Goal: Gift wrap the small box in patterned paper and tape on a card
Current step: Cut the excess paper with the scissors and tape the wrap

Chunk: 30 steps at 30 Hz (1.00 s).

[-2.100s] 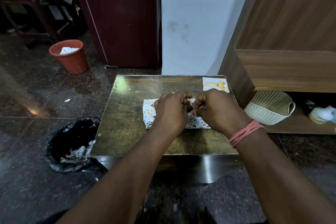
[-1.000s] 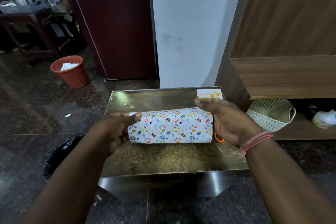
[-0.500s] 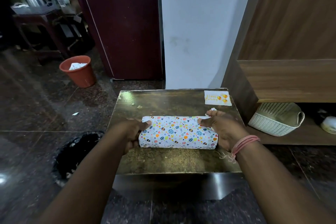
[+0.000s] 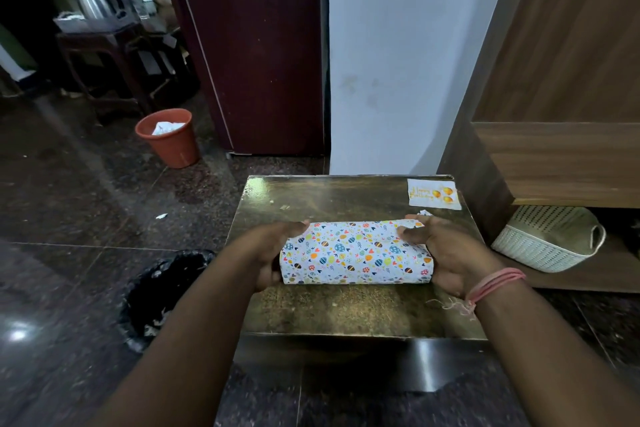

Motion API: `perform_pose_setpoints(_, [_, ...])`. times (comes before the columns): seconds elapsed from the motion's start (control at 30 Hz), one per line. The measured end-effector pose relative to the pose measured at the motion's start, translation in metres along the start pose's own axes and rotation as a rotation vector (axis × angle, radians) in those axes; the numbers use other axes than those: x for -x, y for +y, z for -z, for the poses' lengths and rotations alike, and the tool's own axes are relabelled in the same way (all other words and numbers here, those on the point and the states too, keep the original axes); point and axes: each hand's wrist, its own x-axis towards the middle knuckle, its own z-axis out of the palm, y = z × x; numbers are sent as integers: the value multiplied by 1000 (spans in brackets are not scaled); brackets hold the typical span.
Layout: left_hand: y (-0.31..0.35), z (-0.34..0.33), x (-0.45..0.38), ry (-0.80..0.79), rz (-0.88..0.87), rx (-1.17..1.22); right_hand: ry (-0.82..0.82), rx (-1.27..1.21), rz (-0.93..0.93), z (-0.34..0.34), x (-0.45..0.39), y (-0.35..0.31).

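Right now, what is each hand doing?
Left hand: grips the left end of the wrapped box.
Right hand: grips the box's right end, fingers curled over the top.

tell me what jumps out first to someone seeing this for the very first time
The box wrapped in white paper with colourful patterns stands out, lying in the middle of the small brass-coloured table, with the left hand and right hand gripping its two ends. Next comes the white greeting card with orange balloons at the table's far right corner, then the terracotta-coloured bin on the dark floor behind.
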Motion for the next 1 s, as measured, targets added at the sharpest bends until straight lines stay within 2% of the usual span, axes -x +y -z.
perform_pose_setpoints(0.17, [8, 5, 4, -107, 106, 62, -4, -111, -26, -5, 10, -6])
perform_pose_setpoints(0.6, [13, 15, 3, -85, 210, 131, -180, -275, 5, -12, 30, -16])
perform_pose_setpoints(0.73, [13, 14, 5, -176, 133, 280, -161, -260, 85, -13, 31, -15])
perform_pose_setpoints(1.0, [16, 9, 10, -184, -112, 381, -110, -198, 255, -10, 20, -14])
